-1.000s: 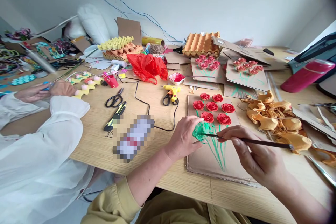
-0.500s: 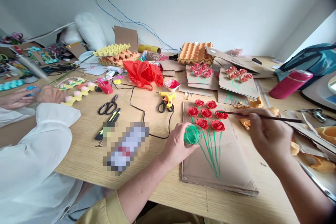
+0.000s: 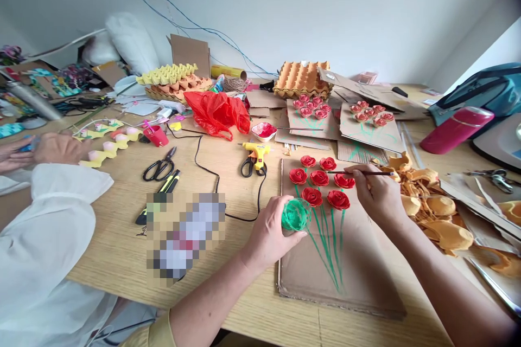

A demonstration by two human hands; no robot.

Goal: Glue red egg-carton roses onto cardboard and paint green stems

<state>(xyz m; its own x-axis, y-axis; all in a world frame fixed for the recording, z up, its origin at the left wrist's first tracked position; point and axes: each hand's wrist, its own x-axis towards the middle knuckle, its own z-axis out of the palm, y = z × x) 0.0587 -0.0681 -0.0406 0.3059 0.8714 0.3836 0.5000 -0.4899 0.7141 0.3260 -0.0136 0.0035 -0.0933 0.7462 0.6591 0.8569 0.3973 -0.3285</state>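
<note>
Tabletop [image 3: 122, 249]: wooden, it carried the cardboard panel and the pixelated object.
Cardboard panel [image 3: 362, 271]: lay flat before the person, long axis running from the near edge away, leaning slightly left at the far end.
Pixelated object [image 3: 189, 238]: lay slantwise left of the panel, far end to the right; any writing was blurred beyond reading.
Painted stems [image 3: 334, 230]: green, fanned out towards the roses and drew together near the person.
Right hand [image 3: 376, 192]: reached in from the right over the panel's far right part, pinching the paintbrush.
Left hand [image 3: 268, 233]: curled round the paint cup, thumb on the near side, fingers on the far side.
Paintbrush [image 3: 378, 173]: above the roses, nearly level across the view, tip pointing left, just beside the middle rose; contact could not be told.
Paint cup [image 3: 296, 215]: green inside, held at the panel's left edge, mouth tilted towards the viewer.
Red roses [image 3: 338, 199]: seven, grouped on the panel's far half, faces up.
</note>
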